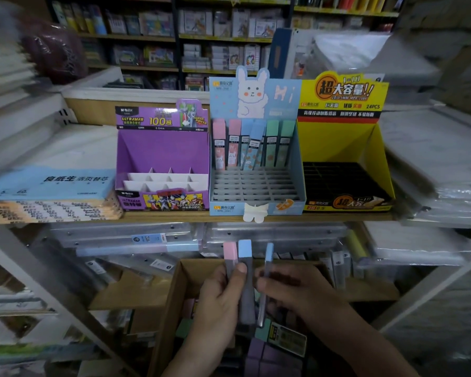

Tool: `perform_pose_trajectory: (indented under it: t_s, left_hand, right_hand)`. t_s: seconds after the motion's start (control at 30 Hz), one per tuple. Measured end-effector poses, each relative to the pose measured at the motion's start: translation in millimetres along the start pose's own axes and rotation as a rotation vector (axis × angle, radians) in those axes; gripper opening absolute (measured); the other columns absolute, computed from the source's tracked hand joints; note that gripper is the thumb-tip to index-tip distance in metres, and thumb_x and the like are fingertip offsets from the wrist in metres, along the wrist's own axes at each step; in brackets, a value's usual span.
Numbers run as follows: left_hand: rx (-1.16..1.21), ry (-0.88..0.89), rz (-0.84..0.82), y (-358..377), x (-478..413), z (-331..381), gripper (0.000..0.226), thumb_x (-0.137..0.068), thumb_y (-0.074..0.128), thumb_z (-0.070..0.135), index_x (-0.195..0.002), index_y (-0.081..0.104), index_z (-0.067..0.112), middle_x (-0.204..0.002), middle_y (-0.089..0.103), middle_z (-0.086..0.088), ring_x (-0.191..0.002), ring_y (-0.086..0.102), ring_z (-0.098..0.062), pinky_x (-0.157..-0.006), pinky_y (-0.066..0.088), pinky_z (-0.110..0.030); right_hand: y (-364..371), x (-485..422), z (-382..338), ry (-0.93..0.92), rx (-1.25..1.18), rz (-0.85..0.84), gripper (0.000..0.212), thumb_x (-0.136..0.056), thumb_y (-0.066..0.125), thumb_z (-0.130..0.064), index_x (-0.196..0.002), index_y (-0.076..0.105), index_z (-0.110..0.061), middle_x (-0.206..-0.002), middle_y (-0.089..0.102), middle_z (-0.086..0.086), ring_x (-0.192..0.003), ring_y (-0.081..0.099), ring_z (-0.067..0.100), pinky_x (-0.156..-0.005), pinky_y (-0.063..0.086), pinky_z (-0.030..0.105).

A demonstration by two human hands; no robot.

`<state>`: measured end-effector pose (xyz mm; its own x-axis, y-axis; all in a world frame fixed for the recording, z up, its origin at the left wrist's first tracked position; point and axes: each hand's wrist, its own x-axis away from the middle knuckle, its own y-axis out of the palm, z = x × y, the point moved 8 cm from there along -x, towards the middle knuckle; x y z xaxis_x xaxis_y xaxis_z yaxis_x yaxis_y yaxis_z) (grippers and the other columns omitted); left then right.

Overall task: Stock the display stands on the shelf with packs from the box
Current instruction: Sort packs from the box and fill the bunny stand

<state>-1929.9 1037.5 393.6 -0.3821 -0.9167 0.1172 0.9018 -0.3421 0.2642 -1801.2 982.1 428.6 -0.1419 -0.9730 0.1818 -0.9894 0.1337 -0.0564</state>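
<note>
Head view: left hand (223, 293) grips two packs (245, 253), right hand (299, 293) pinches third pack (269, 254), over box (172, 311)

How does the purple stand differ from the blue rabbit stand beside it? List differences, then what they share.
The purple stand shows no packs; the blue rabbit stand holds a back row of packs. Purple's dividers are white and few; blue's grid is grey and finer. Both stand on one shelf.

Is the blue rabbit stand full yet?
No. The stand has packs only in its back row; every slot in front is empty.
</note>
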Motion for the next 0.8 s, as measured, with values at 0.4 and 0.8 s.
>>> perform_pose_trajectory:
  t_s: [0.4, 0.8]
  left_hand:
    - [0.039, 0.228, -0.036, 10, 4, 85, 0.026, -0.095, 0.059, 0.028, -0.106, 0.06, 0.005, -0.078, 0.069, -0.012, -0.06, 0.068, -0.028, -0.048, 0.056, -0.035]
    - [0.021, 0.359, 0.034, 10, -30, 127, 0.019, -0.1, 0.059, 0.02, -0.098, 0.065, 0.003, -0.077, 0.073, -0.012, -0.057, 0.068, -0.023, -0.053, 0.055, -0.027]
  right_hand:
    - [-40, 1, -125, -0.357, 0.032, 0.072, 0.016, -0.099, 0.056, -0.007, -0.112, 0.064, -0.004, -0.097, 0.077, 0.016, -0.093, 0.075, 0.032, -0.079, 0.062, 0.04]
    - [-81, -69, -222, -0.622, 0.484, 0.425, 0.019, -0.088, 0.075, -0.013, -0.095, 0.064, -0.027, -0.08, 0.071, 0.006, -0.071, 0.07, 0.025, -0.067, 0.06, 0.046]
